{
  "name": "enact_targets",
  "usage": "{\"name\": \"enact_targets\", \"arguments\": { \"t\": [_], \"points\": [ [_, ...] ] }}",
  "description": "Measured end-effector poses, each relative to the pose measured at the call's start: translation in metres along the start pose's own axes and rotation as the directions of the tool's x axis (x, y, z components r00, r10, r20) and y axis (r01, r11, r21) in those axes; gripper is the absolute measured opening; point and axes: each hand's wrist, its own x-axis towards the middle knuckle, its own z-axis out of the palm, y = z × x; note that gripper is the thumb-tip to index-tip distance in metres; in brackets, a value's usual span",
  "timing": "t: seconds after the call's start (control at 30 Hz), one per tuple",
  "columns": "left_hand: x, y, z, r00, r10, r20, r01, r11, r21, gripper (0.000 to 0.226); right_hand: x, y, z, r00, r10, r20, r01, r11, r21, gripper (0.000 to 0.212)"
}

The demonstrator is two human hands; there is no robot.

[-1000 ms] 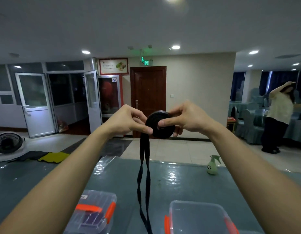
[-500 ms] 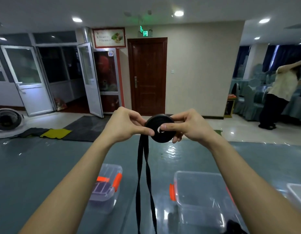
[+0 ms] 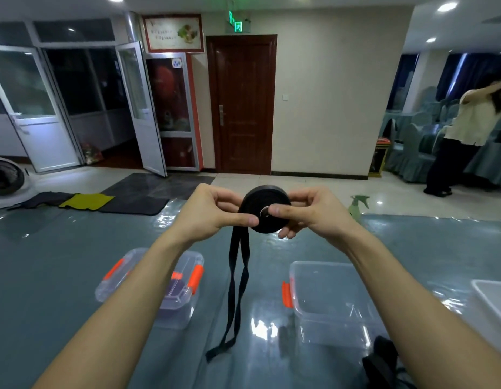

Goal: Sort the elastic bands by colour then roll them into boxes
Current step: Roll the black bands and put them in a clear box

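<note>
A shiny green surface (image 3: 61, 276) is spread below both hands. An open clear box (image 3: 328, 279) is set under the right hand (image 3: 316, 213), and a shut box with orange clips (image 3: 173, 307) is set under the left hand (image 3: 208, 216). The black band roll (image 3: 269, 196) is held up between the two hands and is pinched from each side. Its loose tail (image 3: 239, 272) is hung straight down beside the left hand, nearly to the surface. The open box is probably reached soonest by the right hand.
</note>
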Motion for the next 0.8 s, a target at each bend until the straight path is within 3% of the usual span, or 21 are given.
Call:
{"name": "enact_targets", "arguments": {
  "t": [0.07, 0.13, 0.27, 0.4, 0.47, 0.57, 0.67, 0.8],
  "points": [
    [0.001, 0.004, -0.003, 0.995, -0.034, 0.096, 0.013, 0.976, 0.217, 0.026, -0.005, 0.005, 0.002, 0.997, 0.046, 0.058, -0.035, 0.984, -0.174, 0.053],
    [0.003, 0.01, 0.002, 0.974, -0.074, 0.213, -0.031, 0.891, 0.453, 0.022, -0.004, 0.008, 0.007, 0.993, 0.079, 0.09, -0.039, 0.925, -0.379, 0.055],
    [0.007, 0.024, 0.012, 0.937, -0.108, 0.333, -0.159, 0.715, 0.68, 0.024, 0.001, 0.018, 0.019, 0.976, 0.099, 0.192, 0.019, 0.844, -0.536, 0.031],
    [0.008, 0.021, 0.012, 0.929, -0.12, 0.351, -0.15, 0.744, 0.651, 0.04, -0.006, 0.029, 0.025, 0.97, 0.104, 0.22, 0.029, 0.847, -0.531, 0.031],
    [0.007, 0.01, 0.015, 0.941, -0.076, 0.329, -0.153, 0.774, 0.614, 0.042, -0.01, 0.04, 0.029, 0.981, 0.109, 0.163, -0.017, 0.875, -0.484, 0.03],
    [-0.004, -0.027, 0.018, 0.959, -0.055, 0.279, -0.043, 0.941, 0.336, 0.037, -0.019, 0.062, 0.03, 0.992, 0.109, 0.061, -0.087, 0.953, -0.292, 0.024],
    [-0.025, -0.069, 0.029, 0.967, -0.142, 0.211, 0.113, 0.983, 0.145, 0.036, -0.031, 0.086, 0.034, 0.98, 0.185, 0.074, -0.168, 0.967, -0.19, 0.023],
    [-0.029, -0.09, 0.036, 0.943, -0.227, 0.243, 0.183, 0.964, 0.192, 0.031, -0.042, 0.108, 0.042, 0.963, 0.232, 0.135, -0.207, 0.962, -0.176, 0.029]
  ]
}}
